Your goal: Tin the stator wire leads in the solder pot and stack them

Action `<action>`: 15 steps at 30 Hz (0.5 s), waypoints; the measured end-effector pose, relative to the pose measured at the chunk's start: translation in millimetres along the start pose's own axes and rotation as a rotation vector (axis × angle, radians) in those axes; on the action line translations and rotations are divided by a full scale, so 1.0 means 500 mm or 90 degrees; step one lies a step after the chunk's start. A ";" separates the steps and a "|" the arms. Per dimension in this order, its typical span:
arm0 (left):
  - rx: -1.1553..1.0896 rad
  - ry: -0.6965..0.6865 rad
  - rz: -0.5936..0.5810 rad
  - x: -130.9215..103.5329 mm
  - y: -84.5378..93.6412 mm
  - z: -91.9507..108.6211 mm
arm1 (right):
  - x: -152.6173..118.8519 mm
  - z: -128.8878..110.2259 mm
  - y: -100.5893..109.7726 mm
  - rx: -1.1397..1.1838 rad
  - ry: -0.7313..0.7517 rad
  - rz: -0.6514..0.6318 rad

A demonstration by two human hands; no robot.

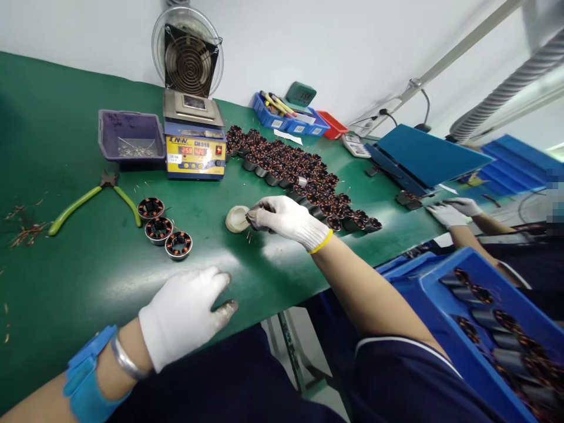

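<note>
Right hand [286, 218]: grip pinched nearly closed beside white dish [236, 218] on bench [209, 211], fine wires [249, 237] just under fingertips; can't tell what's held. Left hand [183, 311]: grip loosely open, nothing visible in it, near three coils [178, 255]. Handling, my judgement: pinch lightly, wires clear of dish rim, glove fingertips off wire ends.

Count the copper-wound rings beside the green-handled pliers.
3 in a slanting row: far ring, middle ring, and near ring closest to the left hand. None looks hidden.
</note>
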State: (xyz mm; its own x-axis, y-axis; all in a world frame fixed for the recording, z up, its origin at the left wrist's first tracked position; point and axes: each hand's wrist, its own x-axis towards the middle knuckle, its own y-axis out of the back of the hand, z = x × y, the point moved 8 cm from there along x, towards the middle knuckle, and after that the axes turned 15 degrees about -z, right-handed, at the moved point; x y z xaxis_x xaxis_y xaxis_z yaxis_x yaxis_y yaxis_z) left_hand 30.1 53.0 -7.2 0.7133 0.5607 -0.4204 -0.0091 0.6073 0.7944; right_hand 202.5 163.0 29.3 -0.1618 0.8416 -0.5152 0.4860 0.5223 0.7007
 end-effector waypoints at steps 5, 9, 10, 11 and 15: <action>-0.009 0.002 -0.008 -0.002 -0.002 0.001 | -0.004 -0.019 0.004 -0.074 0.004 0.009; -0.010 -0.006 -0.004 -0.002 -0.004 0.000 | -0.004 -0.025 0.006 -0.106 0.000 0.007; -0.013 -0.006 -0.003 -0.001 -0.005 -0.001 | -0.005 -0.024 0.006 -0.107 -0.001 0.006; -0.017 -0.007 -0.005 0.000 -0.006 -0.001 | -0.006 -0.024 0.007 -0.104 0.001 0.003; -0.045 0.004 0.007 0.003 -0.010 -0.007 | -0.012 -0.035 0.023 -0.013 0.053 -0.024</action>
State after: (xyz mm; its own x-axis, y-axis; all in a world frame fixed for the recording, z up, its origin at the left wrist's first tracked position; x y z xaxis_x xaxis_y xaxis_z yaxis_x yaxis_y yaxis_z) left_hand 28.7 52.9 -13.1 0.7080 0.5716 -0.4149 -0.0669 0.6390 0.7663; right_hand 194.0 166.6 49.1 -0.2509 0.8291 -0.4996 0.4603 0.5562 0.6919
